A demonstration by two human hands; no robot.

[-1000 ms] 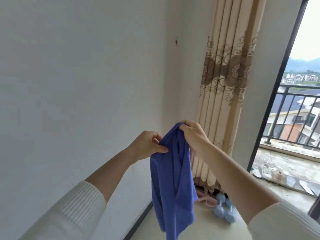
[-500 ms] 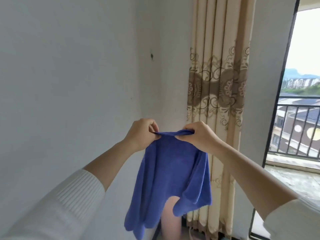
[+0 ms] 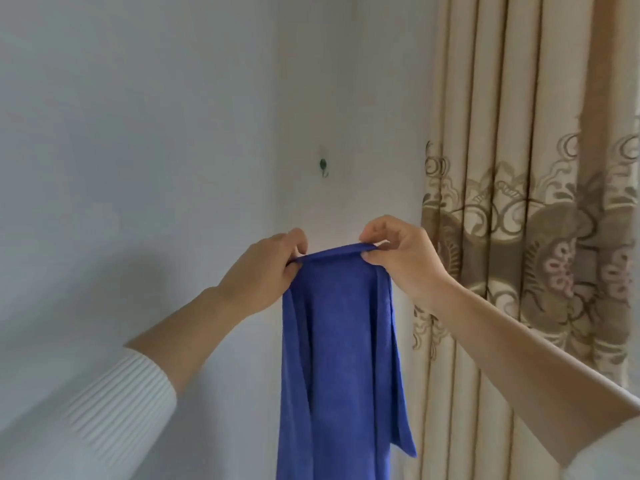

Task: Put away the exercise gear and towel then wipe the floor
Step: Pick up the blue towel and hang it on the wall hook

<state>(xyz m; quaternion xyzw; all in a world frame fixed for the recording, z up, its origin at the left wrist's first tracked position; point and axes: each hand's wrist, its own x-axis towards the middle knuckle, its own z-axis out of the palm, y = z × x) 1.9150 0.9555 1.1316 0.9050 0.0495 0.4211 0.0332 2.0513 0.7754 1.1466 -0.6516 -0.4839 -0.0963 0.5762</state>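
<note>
Head view: left hand (image 3: pixel 265 268) and right hand (image 3: pixel 403 258) fingers pinch blue towel (image 3: pixel 341 358) top edge, below wall hook (image 3: pixel 323 166).

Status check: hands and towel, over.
Left hand and right hand pinch top edge of blue towel. Towel hangs down, below wall hook. Nothing between towel and hook.
</note>
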